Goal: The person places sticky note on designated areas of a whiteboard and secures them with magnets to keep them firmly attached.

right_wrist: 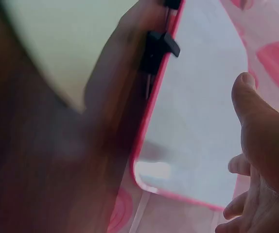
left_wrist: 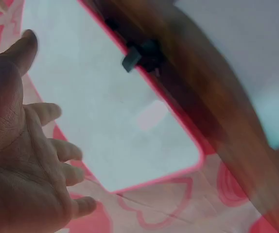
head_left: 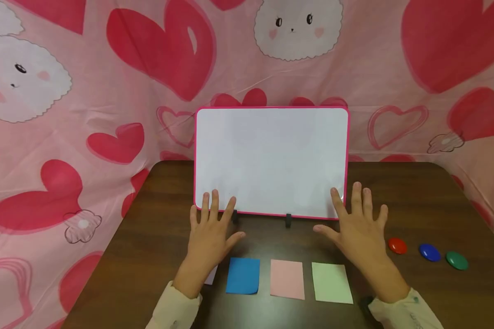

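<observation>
Both hands are spread with fingers straight and hold nothing. In the head view my left hand [head_left: 209,240] is before the lower left corner of a pink-framed whiteboard [head_left: 271,160], and my right hand [head_left: 361,233] is before its lower right corner. The board stands tilted back on black stand clips [head_left: 288,220]. Below the hands lie a blue sticky note [head_left: 243,276], a pink one [head_left: 287,279] and a light green one [head_left: 332,283] in a row. A pale purple note [head_left: 211,276] is mostly hidden behind my left wrist. Both wrist views show splayed fingers beside the whiteboard [left_wrist: 91,97].
Right of my right hand, a red round magnet [head_left: 397,246], a blue one [head_left: 430,252] and a green one [head_left: 457,260] lie on the dark wooden table [head_left: 148,256]. A pink heart-patterned cloth [head_left: 119,82] hangs behind and at the sides. A dark object [head_left: 367,305] is partly hidden by my right sleeve.
</observation>
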Motion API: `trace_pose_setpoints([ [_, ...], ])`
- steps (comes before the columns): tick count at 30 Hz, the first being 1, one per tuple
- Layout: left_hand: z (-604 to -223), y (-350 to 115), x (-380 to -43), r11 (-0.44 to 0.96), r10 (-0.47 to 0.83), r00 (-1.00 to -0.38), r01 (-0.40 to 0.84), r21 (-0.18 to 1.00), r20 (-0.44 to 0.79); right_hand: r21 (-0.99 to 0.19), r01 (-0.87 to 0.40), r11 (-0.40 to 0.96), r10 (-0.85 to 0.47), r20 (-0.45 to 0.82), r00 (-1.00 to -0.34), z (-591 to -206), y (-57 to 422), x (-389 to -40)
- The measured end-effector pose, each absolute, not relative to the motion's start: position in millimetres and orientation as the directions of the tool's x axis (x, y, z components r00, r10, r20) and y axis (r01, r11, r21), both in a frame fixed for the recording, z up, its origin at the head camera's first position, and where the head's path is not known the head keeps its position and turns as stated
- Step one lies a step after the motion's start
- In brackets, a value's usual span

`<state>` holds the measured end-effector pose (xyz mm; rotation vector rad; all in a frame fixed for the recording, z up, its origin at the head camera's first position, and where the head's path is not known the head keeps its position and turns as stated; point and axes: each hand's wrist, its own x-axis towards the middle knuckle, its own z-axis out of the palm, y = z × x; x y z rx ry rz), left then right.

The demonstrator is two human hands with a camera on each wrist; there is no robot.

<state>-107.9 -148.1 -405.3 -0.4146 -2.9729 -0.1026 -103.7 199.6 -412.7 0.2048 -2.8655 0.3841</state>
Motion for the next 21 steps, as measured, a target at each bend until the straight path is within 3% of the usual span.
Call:
trace_pose_setpoints([
  [5, -410, -169, -96, 0.971, 0.221, -0.971, 0.227, 0.071, 0.086, -0.264, -0.12, 0.957, -0.064, 0.213, -0.975, -418, 220, -97],
  [12, -417, -192, -80, 0.99, 0.113, -0.993, 0.108, 0.09, -0.044, -0.294, -0.057, 0.954, -0.048, 0.038, -0.998, -426, 252, -89],
  [21, -421, -209, -65, 0.992, -0.047, -0.969, -0.075, 0.106, -0.242, -0.313, -0.035, 0.949, -0.063, -0.079, -0.995, -434, 277, -86],
])
